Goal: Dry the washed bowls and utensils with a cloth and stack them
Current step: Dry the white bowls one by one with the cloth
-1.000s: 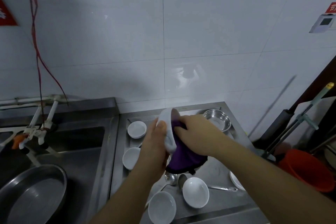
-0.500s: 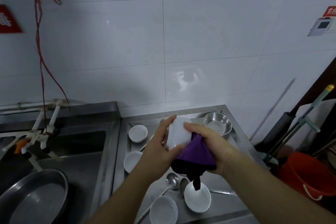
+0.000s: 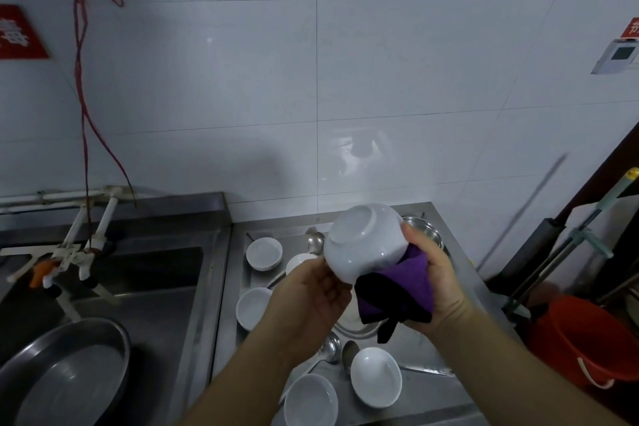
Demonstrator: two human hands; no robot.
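White porcelain filled the middle of the view: an upturned bowl (image 3: 366, 245), its foot ring facing up and toward the camera, was held above the steel drainboard (image 3: 460, 277). The left hand (image 3: 311, 297) gripped the bowl's lower rim, palm up, with fingers curled under the edge. The right hand (image 3: 435, 284) pinched a purple cloth (image 3: 397, 290) against the bowl's right side, thumb pressed to the porcelain and fingers wrapped around the bunched fabric; a dark corner of the cloth hung down below the wrist.

Both hands and the cloth hid much of the drainboard beneath them. Around them lay other white bowls: one at the back left (image 3: 264, 253), one just behind the left hand and mostly covered (image 3: 299, 261), one at the left edge (image 3: 252, 308), and two in front, side by side (image 3: 376, 376) (image 3: 310, 399). A small steel bowl (image 3: 427, 233) stood at the far right corner, partly blocked by the right thumb. Two metal spoons (image 3: 331, 349) lay between the forearms, and a knife-like blade (image 3: 427, 371) lay right of the front bowl; another spoon bowl (image 3: 315, 239) showed behind the held bowl.

To the left, a sink (image 3: 145, 273) held a large steel basin (image 3: 62, 373), with white taps (image 3: 79, 249) and a red cord (image 3: 83, 107) hanging above. At the right stood a red bucket (image 3: 584, 342) and mop handles (image 3: 567, 252) against the tiled wall.
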